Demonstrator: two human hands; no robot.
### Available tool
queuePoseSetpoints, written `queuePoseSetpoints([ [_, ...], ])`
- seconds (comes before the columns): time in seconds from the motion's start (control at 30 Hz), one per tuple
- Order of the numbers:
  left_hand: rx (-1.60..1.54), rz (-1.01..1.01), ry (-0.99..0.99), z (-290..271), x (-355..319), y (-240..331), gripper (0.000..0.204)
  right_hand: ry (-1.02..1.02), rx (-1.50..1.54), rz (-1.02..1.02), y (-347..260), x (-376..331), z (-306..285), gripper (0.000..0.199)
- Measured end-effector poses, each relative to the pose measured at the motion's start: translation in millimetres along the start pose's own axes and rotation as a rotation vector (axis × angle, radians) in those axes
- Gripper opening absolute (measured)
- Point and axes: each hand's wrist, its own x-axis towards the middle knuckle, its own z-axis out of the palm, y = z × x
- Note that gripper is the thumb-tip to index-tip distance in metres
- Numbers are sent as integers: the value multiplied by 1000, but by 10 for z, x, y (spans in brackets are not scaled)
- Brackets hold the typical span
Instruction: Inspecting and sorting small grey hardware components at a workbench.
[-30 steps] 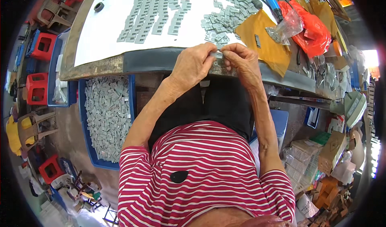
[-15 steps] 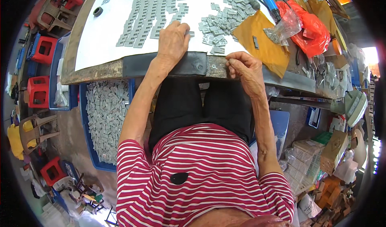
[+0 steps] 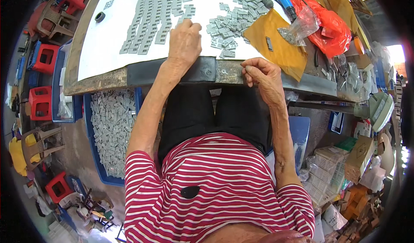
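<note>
In the head view, the left hand (image 3: 184,42) lies palm down on the white sheet (image 3: 108,45) that covers the table (image 3: 207,72), its fingers bent and resting among the small grey parts. Half a second ago it was at much the same place on the sheet, and a second ago both hands were together at the table's near edge; since then the left hand has gone out over the sheet while the right has stayed at the edge. Whether the left hand holds a part under its fingers cannot be told.

The laid-out rows of grey parts (image 3: 151,19) lie just left of the left hand, and the loose heap of grey parts (image 3: 230,21) lies just to its right, nearer the table's far side. The right hand (image 3: 262,73) sits at the table's near edge, fingers curled in narrow, thumb and forefinger pinched together; what they pinch is too small to tell.

Right of the heap lies a yellow envelope (image 3: 276,45), touching the table's near edge by the right hand. Beyond it is a red plastic bag (image 3: 332,29). Below the table, to the left, a blue crate (image 3: 113,131) holds more grey parts.
</note>
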Motion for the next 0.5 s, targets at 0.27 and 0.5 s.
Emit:
queuePoseSetpoints([
  [0.27, -67, -13, -39, 254, 206, 229, 15, 38, -4, -2, -28, -44, -67, 14],
  [0.5, -60, -9, -6, 350, 204, 239, 11, 44, 6, -14, -48, -53, -149, 13],
])
